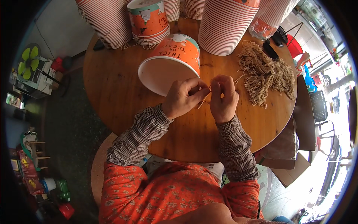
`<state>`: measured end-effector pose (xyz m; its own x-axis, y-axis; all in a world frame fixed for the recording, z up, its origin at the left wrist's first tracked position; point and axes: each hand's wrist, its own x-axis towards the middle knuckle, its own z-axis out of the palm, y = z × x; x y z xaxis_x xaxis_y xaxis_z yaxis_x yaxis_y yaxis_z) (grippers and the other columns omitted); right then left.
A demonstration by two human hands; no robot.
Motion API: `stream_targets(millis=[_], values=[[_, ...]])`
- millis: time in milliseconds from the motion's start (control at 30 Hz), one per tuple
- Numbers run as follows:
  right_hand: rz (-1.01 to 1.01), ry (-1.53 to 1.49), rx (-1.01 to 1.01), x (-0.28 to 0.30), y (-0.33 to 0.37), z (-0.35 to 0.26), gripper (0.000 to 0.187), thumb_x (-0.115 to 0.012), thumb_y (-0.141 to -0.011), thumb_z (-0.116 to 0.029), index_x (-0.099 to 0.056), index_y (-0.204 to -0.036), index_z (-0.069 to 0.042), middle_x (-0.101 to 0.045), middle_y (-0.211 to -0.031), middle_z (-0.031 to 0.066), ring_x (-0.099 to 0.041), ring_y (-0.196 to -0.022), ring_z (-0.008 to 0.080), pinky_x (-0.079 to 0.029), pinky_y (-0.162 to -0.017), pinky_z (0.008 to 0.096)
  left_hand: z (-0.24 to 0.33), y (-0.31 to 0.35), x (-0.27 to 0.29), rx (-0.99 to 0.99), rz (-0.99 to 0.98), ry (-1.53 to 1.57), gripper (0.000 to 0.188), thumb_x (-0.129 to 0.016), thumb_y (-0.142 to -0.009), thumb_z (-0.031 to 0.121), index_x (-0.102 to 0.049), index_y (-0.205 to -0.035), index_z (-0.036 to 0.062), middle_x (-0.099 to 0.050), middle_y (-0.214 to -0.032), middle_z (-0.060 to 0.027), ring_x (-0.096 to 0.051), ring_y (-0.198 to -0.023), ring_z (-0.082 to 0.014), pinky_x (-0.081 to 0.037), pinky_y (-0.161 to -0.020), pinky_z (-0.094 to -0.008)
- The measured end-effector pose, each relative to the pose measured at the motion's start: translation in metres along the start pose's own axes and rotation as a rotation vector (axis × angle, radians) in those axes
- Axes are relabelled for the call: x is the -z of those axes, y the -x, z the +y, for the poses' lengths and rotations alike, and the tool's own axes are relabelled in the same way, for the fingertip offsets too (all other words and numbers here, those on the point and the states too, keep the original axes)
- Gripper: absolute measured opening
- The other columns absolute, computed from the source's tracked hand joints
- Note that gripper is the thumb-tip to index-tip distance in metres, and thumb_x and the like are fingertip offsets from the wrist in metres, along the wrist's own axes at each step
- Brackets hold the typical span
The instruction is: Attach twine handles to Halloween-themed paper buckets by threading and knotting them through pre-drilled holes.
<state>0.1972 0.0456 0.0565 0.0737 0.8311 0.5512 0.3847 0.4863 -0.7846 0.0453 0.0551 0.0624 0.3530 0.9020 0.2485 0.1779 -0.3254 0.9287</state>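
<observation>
An orange paper bucket with a teal band and a white inside lies tipped on the wooden table, its mouth turned toward me. At the right side of its rim, my left hand pinches a thin tan cord, and a short end hangs below the fingers. Close beside it, my right hand is closed with thumb and fingertips together, on the same cord near the rim. The fingers hide how the cord meets the bucket. To the right of my hands lies a loose bundle of tan cords.
Tall stacks of nested buckets stand along the far side of the round table, with a shorter stack among them. A plastic-wrapped stack is at far right. Cardboard boxes sit on the floor at right; a green fan is at left.
</observation>
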Motion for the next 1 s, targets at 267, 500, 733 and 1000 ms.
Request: stream_targets(millis=[267,500,733,1000], values=[[-0.125,-0.619,-0.447,0.008,-0.009,0.005,0.012,-0.056,-0.094,-0.010,-0.050,-0.103,-0.005,-0.054,-0.064,-0.0010,-0.043,-0.046,0.0039,-0.032,-0.040,0.0187,-0.008,-0.001,-0.005,-0.090,-0.038,0.052,0.008,-0.059,-0.092,0.007,-0.058,-0.094,-0.0010,-0.060,-0.076,-0.0024,-0.053,-0.065,-0.0050,-0.045,-0.055,-0.0219],[0.027,-1.043,-0.513,0.027,-0.024,0.005,0.013,-0.051,-0.094,-0.007,-0.051,-0.107,-0.006,-0.037,-0.058,-0.0054,-0.030,-0.043,0.0038,-0.024,-0.039,0.0202,-0.001,-0.002,-0.002,-0.500,0.137,-0.408,0.012,-0.066,-0.081,0.001,-0.058,-0.090,0.0033,-0.056,-0.084,-0.0073,-0.061,-0.068,-0.0223,-0.049,-0.060,-0.0318],[0.208,-1.458,-0.352,0.085,-0.043,0.041,0.003,-0.048,-0.097,-0.011,-0.051,-0.098,-0.011,-0.034,-0.059,-0.0066,-0.028,-0.047,0.0044,-0.025,-0.041,0.0206,-0.011,-0.011,0.007,-0.618,0.159,-0.806,0.015,-0.070,-0.076,0.004,-0.059,-0.087,0.0051,-0.055,-0.095,-0.0044,-0.061,-0.072,-0.0218,-0.050,-0.062,-0.0335],[0.216,-1.559,-0.269,0.094,-0.043,0.052,0.007,-0.045,-0.099,-0.009,-0.048,-0.092,-0.008,-0.032,-0.060,-0.0055,-0.028,-0.051,0.0054,-0.029,-0.046,0.0209,-0.009,-0.015,0.019,-0.627,0.237,-0.864,0.013,-0.069,-0.076,0.008,-0.058,-0.084,0.0074,-0.056,-0.094,-0.0006,-0.060,-0.074,-0.0209,-0.048,-0.067,-0.0358]])
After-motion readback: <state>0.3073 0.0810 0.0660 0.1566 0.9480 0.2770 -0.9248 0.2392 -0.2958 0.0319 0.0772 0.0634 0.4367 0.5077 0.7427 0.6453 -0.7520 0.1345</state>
